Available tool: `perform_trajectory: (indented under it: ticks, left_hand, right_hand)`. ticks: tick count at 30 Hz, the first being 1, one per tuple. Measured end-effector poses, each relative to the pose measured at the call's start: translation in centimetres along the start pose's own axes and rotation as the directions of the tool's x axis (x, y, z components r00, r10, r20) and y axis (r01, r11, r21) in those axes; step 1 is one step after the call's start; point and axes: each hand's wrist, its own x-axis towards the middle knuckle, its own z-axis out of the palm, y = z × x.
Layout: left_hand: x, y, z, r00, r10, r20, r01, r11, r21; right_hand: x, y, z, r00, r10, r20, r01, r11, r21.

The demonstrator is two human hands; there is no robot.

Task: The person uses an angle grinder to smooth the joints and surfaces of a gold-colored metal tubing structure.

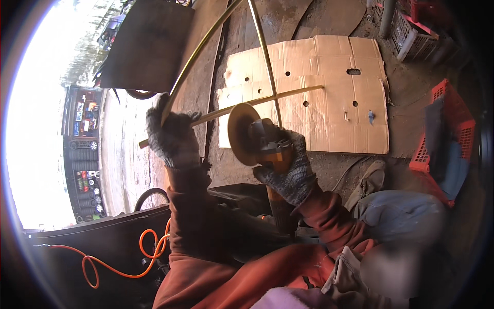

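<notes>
My left hand (177,139), in a grey knit glove, is closed around a brass-coloured metal frame (265,51). Its curved bar and straight bar rise toward the top of the view, and a thin crossbar (301,91) runs slantwise past them. In my right hand (296,180), also gloved, is an angle grinder (275,154) with a wide round disc (239,131). The disc is close to the crossbar, between my two hands; whether they touch I cannot tell. Part of the frame's lower end is hidden behind the grinder.
Flattened cardboard (334,123) lies on the floor beyond the frame. At right stands a red plastic crate (422,149) with dark cloth over it; more crates (411,41) are at the far right. An orange hose (113,268) coils at lower left. A dark panel (149,44) stands at upper left.
</notes>
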Motion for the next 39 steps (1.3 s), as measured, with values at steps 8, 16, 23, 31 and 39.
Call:
perform_trajectory:
  ticks: [8, 16, 23, 31, 39]
  left_hand:
    - [-1.6, -1.5, -0.3, 0.977, 0.036, -0.212, 0.014, 0.973, 0.228]
    - [-1.4, 0.5, -1.0, 0.980, 0.028, -0.197, 0.002, 0.989, 0.150]
    - [-1.1, 0.4, -1.0, 0.974, 0.079, -0.211, -0.044, 0.985, 0.164]
    - [-0.8, 1.1, -1.9, 0.997, -0.016, 0.080, 0.011, 0.998, 0.069]
    - [-1.3, 1.6, 1.0, 0.997, 0.047, 0.065, -0.049, 0.998, 0.038]
  right_hand:
    - [-0.8, 3.8, 0.2, 0.998, 0.046, -0.045, -0.046, 0.999, 0.011]
    - [1.3, 5.9, 0.3, 0.987, -0.020, -0.157, 0.031, 0.997, 0.068]
    - [0.8, 2.5, 1.4, 0.998, 0.057, 0.019, -0.056, 0.998, -0.031]
    - [2.3, 3.5, -1.5, 0.997, 0.045, -0.070, -0.045, 0.999, 0.008]
    - [2.4, -0.8, -0.7, 0.991, 0.019, 0.129, -0.052, 0.965, 0.258]
